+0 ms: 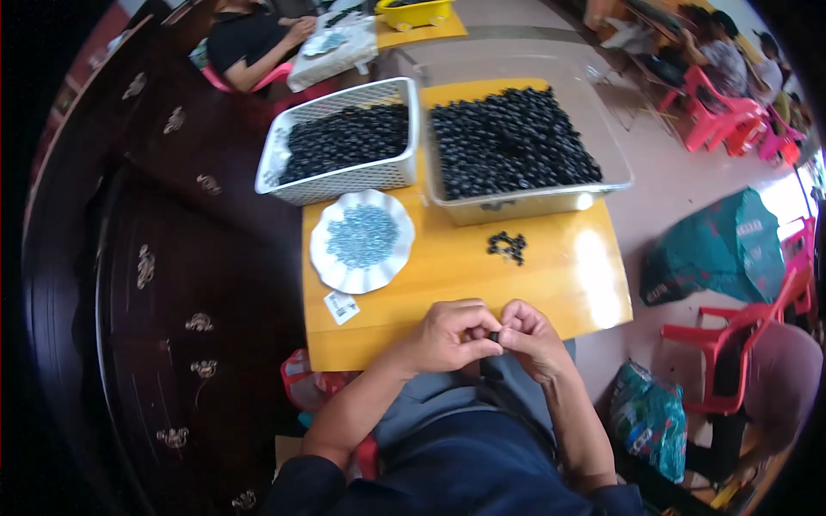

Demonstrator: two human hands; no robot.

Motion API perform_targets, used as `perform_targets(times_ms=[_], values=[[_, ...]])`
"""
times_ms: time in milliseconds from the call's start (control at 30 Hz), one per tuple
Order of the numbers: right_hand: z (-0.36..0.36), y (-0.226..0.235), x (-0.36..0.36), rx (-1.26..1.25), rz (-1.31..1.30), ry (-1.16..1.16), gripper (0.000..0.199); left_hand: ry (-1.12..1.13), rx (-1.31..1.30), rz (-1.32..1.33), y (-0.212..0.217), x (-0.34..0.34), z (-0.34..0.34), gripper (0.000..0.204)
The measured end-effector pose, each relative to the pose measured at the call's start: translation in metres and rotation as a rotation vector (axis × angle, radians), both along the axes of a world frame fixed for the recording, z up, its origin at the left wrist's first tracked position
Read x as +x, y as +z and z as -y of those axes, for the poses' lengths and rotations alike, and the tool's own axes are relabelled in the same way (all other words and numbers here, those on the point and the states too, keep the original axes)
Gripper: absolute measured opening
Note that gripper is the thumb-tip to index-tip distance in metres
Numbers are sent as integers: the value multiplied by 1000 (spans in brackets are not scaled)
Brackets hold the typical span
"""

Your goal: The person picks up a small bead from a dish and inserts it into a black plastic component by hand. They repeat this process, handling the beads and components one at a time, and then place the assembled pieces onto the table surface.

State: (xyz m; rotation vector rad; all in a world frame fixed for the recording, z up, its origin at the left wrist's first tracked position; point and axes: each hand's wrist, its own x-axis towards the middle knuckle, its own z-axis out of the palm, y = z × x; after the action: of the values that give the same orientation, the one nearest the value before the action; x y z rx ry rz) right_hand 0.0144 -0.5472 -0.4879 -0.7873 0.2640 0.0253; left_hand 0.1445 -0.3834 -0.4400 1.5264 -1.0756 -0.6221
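My left hand (456, 335) and my right hand (528, 337) meet at the table's near edge, fingertips pinched together around a small black part (495, 337). Fingers cover most of that part, so its exact kind does not show. Ahead of my hands, a little cluster of small black parts (508, 248) lies on the yellow table (447, 284). To the left stands a white scalloped plate (322, 249) bearing many tiny pale-blue pieces (363, 235).
At the back are a white mesh basket (344, 187) and a clear plastic bin (525, 202), both heaped with black parts. A paper label (342, 307) lies by the plate. Dark drawers (202, 258) border the left; a red chair (723, 344) and green bags (718, 249) stand right.
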Motion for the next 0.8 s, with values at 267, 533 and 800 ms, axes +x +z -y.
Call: perform_targets(times_ms=[267,533,800], values=[[-5,9,8,-117,-50,24,19,159,296,191,13,25,-27,13],[8,4,5,-203,-66,-88,16,656,16,264,46,178,-48,32],[24,0,6,-468,-61,-191,12,538,58,-175,15,116,-18,17]])
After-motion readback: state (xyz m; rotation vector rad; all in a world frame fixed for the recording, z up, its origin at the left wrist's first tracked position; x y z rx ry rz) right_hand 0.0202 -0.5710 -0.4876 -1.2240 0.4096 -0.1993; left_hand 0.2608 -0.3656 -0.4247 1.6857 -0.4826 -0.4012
